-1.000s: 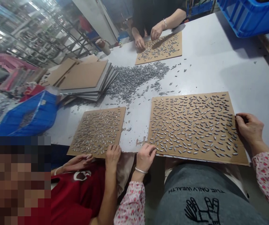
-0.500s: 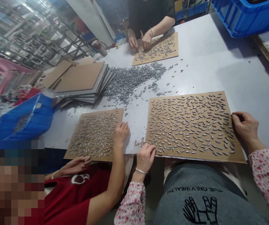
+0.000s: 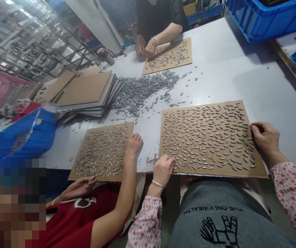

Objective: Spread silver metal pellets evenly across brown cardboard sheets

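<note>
A large cardboard sheet (image 3: 256,167) lies on the white table in front of me, covered with several rows of small silver metal pieces (image 3: 207,137). My left hand (image 3: 163,169) is closed on the sheet's near left corner, fingers curled over the edge. My right hand (image 3: 264,137) grips the sheet's right edge, fingers curled shut around it. Both sleeves are pink with a flower print.
A person in red at my left has a hand (image 3: 133,144) on a smaller filled cardboard sheet (image 3: 78,172). Another person (image 3: 150,46) works at a far sheet (image 3: 188,58). A loose pile of silver pieces (image 3: 140,91), stacked boards (image 3: 86,89) and blue crates (image 3: 261,17) surround the table (image 3: 241,69).
My hands keep their grip on the big sheet, which has shifted slightly left. The neighbour's hand moved from the near edge of the small sheet up to its right side.
</note>
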The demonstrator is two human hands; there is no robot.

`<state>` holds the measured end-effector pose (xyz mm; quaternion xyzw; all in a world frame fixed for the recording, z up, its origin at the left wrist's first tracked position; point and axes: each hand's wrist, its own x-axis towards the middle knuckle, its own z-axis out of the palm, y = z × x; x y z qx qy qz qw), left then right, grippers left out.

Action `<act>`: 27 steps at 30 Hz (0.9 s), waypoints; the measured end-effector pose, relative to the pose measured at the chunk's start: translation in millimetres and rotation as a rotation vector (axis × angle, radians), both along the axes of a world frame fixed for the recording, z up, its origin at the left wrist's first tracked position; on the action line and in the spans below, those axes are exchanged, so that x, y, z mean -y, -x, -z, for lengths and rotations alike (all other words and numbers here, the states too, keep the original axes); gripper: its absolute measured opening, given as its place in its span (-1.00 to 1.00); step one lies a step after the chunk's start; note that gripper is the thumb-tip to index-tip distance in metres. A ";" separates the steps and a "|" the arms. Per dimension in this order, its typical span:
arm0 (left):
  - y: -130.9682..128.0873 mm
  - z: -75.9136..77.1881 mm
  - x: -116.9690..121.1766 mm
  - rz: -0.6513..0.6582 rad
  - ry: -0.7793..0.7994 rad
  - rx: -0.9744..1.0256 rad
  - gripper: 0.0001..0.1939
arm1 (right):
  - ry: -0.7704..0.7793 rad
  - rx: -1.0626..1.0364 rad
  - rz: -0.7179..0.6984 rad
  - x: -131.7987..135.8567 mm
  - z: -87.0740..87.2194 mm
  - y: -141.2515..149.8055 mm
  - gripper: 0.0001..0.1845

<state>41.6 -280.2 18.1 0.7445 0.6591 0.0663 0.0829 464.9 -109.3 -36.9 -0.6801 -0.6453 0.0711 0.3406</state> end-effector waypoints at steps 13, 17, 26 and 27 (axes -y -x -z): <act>-5.8 -10.5 -2.2 0.057 -0.024 -0.020 -0.77 | -0.011 0.025 -0.015 -0.8 2.3 -0.2 -0.70; -12.6 -12.4 -7.7 0.128 -0.020 -0.025 -0.76 | -0.003 0.011 -0.005 -1.0 2.0 0.6 -0.70; -13.1 -3.1 -12.6 0.160 0.024 -0.071 -0.80 | 0.056 -0.018 0.006 -0.3 -5.9 4.6 -0.70; -13.2 -2.0 -11.6 0.151 0.019 -0.059 -0.79 | 0.056 -0.018 0.008 -0.3 -6.2 4.7 -0.70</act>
